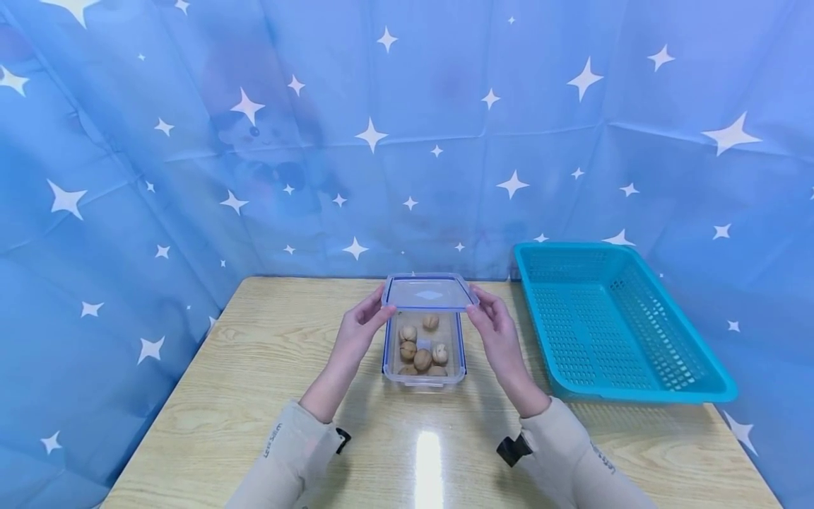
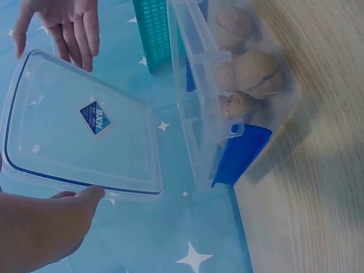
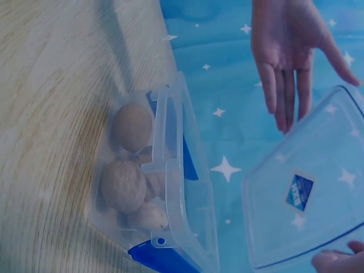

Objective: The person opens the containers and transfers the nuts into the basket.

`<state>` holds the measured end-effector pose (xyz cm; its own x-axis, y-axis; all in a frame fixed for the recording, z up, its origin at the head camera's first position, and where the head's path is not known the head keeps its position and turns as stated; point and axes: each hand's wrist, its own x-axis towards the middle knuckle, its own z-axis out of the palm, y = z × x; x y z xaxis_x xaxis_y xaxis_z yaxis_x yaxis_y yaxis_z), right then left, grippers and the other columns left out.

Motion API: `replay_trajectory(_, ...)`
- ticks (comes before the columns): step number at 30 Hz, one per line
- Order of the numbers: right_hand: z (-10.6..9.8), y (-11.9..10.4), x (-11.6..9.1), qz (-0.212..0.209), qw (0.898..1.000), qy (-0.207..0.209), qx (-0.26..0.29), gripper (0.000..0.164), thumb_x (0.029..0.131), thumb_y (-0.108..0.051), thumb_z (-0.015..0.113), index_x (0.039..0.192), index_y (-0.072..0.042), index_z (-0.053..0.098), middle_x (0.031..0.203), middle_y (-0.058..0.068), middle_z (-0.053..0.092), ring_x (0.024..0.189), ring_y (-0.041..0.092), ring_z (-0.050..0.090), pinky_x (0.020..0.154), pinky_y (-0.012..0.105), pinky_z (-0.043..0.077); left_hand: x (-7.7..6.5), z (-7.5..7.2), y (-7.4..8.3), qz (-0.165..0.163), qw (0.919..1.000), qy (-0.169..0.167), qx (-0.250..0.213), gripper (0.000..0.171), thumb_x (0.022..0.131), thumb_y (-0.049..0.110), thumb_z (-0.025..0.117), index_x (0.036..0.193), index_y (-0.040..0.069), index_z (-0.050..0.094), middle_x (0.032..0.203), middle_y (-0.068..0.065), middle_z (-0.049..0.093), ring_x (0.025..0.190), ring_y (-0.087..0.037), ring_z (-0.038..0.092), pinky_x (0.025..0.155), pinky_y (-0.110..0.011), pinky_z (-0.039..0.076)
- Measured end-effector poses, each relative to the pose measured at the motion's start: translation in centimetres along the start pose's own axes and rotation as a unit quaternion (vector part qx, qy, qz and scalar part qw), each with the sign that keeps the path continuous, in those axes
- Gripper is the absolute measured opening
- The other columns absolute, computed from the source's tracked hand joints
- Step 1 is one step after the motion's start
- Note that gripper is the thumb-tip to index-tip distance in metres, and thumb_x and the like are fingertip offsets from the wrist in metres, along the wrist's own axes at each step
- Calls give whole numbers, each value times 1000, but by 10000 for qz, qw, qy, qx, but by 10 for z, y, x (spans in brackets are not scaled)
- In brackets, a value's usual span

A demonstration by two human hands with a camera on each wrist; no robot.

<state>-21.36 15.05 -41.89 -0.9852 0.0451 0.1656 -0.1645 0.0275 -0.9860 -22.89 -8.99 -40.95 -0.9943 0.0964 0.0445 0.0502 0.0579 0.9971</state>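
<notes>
Right now, you have the clear lid (image 1: 427, 291) up between both hands, just above the middle of the head view, tilted and apart from the box (image 1: 424, 379) below it. Your left hand (image 1: 357, 331) pinches the lid's left edge — thumb on the near corner, fingers stretched fairly straight along the side. Your right hand (image 1: 500, 334) mirrors it on the right edge, thumb against the near corner and the other fingers long and only slightly bent.

The box sits at the centre of the frame, lower than the lid, and you can see several walnuts (image 1: 422, 360) inside, most of them gathered towards its near end. Blue clips (image 2: 242, 152) hang at its sides, and one shows low in the middle of your left wrist view. A small blue label (image 2: 95, 118) is stuck on the lid.

Under the box, the wooden table (image 1: 222, 396) fills the lower part of the head view. Over at the right of the frame stands a turquoise basket (image 1: 642, 391), well apart from the box — and behind everything, across the upper half, hangs a blue curtain (image 1: 445, 162) with white stars.
</notes>
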Motion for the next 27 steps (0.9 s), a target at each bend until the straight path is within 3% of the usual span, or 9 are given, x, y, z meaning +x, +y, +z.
replay_trajectory(5,0,3,1,-129,9999,-94,-56,48,105,-19,48,148,0,39,156,16,42,145,28,41,103,2,41,0,-4,-1,-44,9998,-179,74,65,96,24,66,153,10,38,160,-8,38,147,-29,39,123,-40,36)
replay_trajectory(15,-1,9,2,-445,9975,-507,-209,54,105,-16,49,155,-4,33,160,16,36,142,31,41,106,6,42,8,-22,-3,262,9974,-670,0,74,93,13,70,156,6,32,164,-8,30,152,-25,30,127,-35,27)
replay_trajectory(21,4,12,3,-673,9941,-845,-30,58,104,-11,49,156,0,26,164,18,26,146,35,35,108,8,40,13,-37,-4,482,9938,-1006,0,78,92,7,70,157,5,28,165,-8,26,153,-24,26,125,-28,26)
replay_trajectory(27,13,14,5,-779,9913,-1035,-223,60,103,-8,52,156,2,24,164,20,23,148,38,31,112,13,36,14,-54,-4,560,9916,-1165,50,80,91,6,70,158,7,26,166,-7,25,154,-23,24,125,-24,25)
